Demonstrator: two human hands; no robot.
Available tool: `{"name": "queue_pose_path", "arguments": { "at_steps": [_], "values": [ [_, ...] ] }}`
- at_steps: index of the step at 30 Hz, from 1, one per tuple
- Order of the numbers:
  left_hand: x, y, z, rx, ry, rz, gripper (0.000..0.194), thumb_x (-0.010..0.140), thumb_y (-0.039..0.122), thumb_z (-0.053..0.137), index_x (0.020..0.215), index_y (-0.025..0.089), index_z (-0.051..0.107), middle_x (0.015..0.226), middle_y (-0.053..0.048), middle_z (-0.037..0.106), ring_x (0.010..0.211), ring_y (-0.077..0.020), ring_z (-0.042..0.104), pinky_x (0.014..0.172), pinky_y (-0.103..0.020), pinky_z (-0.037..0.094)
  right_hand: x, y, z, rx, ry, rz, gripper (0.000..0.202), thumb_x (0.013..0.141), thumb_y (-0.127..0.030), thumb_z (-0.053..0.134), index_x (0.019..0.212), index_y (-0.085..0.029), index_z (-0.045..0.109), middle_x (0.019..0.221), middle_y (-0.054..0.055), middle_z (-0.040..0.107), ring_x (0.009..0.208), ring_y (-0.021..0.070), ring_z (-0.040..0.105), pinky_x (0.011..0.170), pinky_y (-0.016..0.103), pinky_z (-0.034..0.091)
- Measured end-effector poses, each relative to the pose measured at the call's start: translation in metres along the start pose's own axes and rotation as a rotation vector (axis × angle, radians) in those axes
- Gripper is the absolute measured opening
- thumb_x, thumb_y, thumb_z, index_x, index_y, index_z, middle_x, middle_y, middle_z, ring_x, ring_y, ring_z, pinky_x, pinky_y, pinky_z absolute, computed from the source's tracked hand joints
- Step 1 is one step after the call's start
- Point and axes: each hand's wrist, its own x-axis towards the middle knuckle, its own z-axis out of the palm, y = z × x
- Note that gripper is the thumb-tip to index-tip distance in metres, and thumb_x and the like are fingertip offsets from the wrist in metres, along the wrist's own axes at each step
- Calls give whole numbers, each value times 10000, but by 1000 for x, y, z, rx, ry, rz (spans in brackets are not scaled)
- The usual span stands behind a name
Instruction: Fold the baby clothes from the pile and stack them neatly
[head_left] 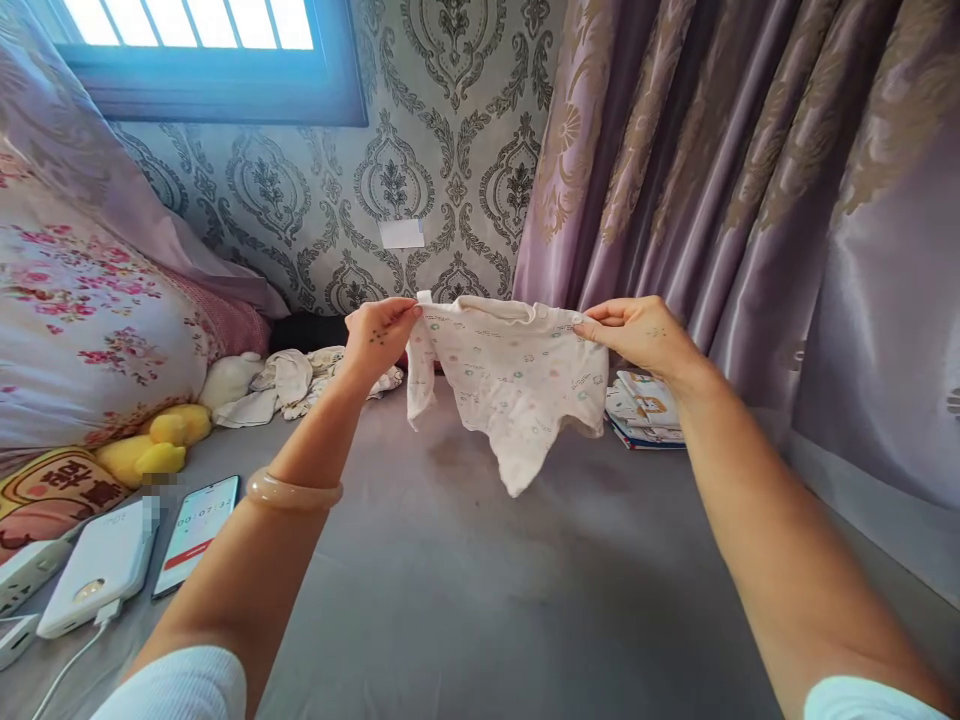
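A small white baby shirt (517, 370) with a faint coloured print hangs in the air between my hands, above the grey bed sheet (480, 600). My left hand (381, 335) pinches it at the upper left, beside a little white tag. At the opposite upper corner, my right hand (637, 330) grips the cloth between thumb and fingers. One sleeve dangles below my left hand, and the lower edge droops to a point in the middle. Behind the shirt, near my right wrist, sits a stack of folded printed clothes (645, 405).
Crumpled light clothes (289, 385) lie at the back left, near a yellow plush toy (161, 440) and a large floral pillow (82, 320). A phone (196, 535), a white power bank (101, 565) and a power strip (34, 572) rest at the left. Purple curtains (675, 150) hang at the right.
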Motion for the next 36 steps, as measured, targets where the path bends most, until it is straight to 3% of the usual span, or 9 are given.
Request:
{"name": "queue_pose_path", "arguments": {
  "at_steps": [8,11,16,21,24,29,33,36],
  "values": [
    [-14,17,-12,-84,117,77,269,885,328,506,956,147,692,748,-15,630,689,-123,548,625,-218,419,-15,-10,-8,50,-72,5,381,617,-530,800,825,-220,726,823,41,739,766,197,688,665,317,568],
    [-28,30,-25,-84,187,126,262,910,323,496,1010,163,679,827,-24,656,715,-116,557,638,-215,436,-27,-22,-20,80,-136,21,358,618,-516,808,834,-242,727,846,36,740,799,199,690,692,323,573],
    [-39,52,-54,-198,261,116,212,853,350,619,960,199,722,768,-3,669,632,-97,545,574,-210,436,-39,-42,-40,115,-158,98,362,645,-518,798,871,-245,722,819,33,732,753,195,691,647,321,563],
    [-26,55,-68,-243,179,-2,231,761,411,701,858,209,757,690,11,663,577,-100,538,479,-204,405,-32,-39,-39,241,-197,235,363,600,-489,832,845,-243,726,797,30,728,691,175,673,624,307,550],
    [-23,34,-55,-204,-13,-96,281,735,453,694,824,196,762,657,10,656,574,-113,540,463,-204,384,-27,-16,-23,298,-239,321,379,562,-472,848,824,-222,734,795,34,730,662,157,654,627,288,542],
    [-44,-24,1,-154,-377,-127,379,758,503,609,796,152,747,642,-7,656,580,-126,526,488,-204,365,-31,53,18,180,-314,396,401,578,-468,810,827,-162,740,732,20,713,635,128,614,593,239,486],
    [-68,-60,46,-140,-553,-127,405,779,502,539,784,144,729,589,-4,604,554,-122,482,491,-204,335,-40,103,48,90,-305,351,359,598,-449,764,782,-143,729,694,7,698,647,126,595,619,239,455],
    [-79,-78,69,-90,-585,-155,404,799,481,501,807,143,722,596,-5,592,575,-130,491,513,-207,335,-44,127,63,54,-283,360,334,611,-426,728,769,-132,715,694,11,696,652,134,587,627,248,446]
  ]
}}
